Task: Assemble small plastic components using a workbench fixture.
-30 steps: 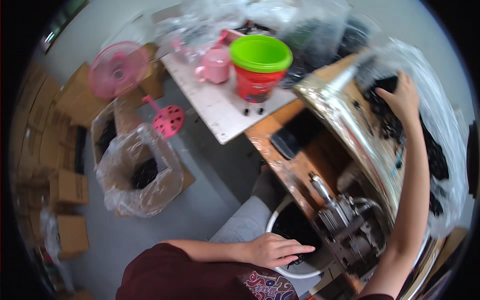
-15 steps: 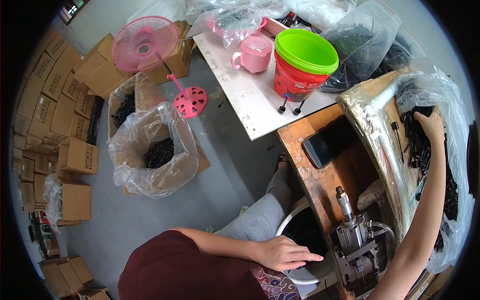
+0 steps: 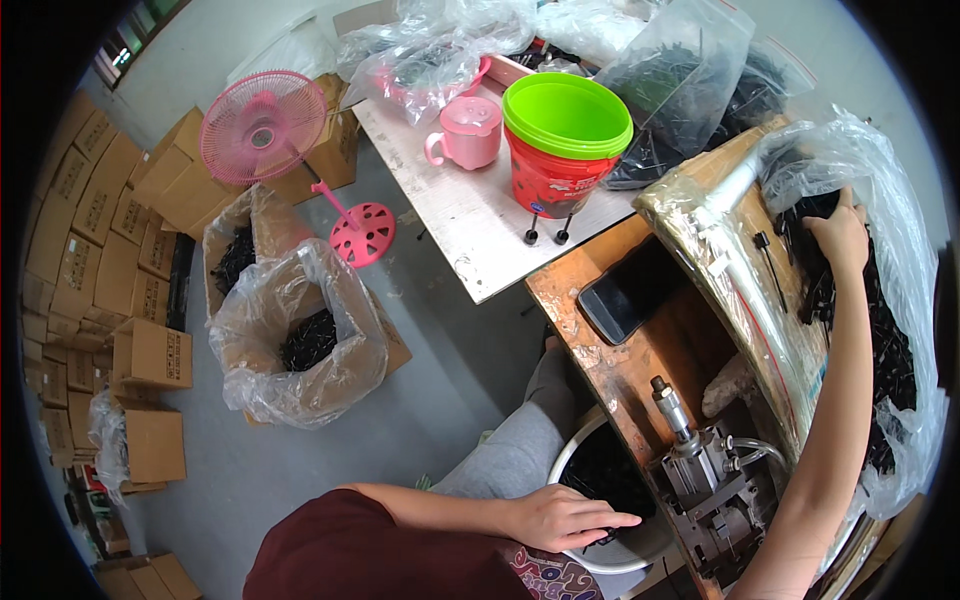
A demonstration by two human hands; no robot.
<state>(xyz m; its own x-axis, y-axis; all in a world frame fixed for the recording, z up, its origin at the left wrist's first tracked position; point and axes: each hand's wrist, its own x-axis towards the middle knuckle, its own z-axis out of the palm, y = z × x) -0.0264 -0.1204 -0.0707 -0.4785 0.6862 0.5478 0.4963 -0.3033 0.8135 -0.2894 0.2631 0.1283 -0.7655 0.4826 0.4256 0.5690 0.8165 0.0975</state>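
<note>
My right hand (image 3: 842,238) reaches into a large clear plastic bag (image 3: 905,300) of thin black parts (image 3: 885,345). Its thumb and fingers are apart among the parts, and some fingertips are hidden. My left hand (image 3: 575,518) hangs open, palm down, over the near rim of a white bucket (image 3: 562,462), with the index finger stretched out. Black parts (image 3: 607,470) lie inside that bucket, and a little black shows under the left hand's fingers. Between my arms stands a metal fixture (image 3: 700,460) with an upright cylinder, on the wooden bench (image 3: 590,370).
A dark phone (image 3: 622,305) lies on the bench. A single black part (image 3: 770,268) rests on the wrapped board beside the bag. The white table (image 3: 455,235) bears a green-rimmed red bucket (image 3: 560,165), a pink cup (image 3: 470,133) and two upright black parts. A pink fan (image 3: 262,130) and lined cartons stand left.
The whole view has shifted, so the table and bench sit lower and further left. My right hand remains in the black parts with slightly altered fingers; my left hand stays over the bucket.
</note>
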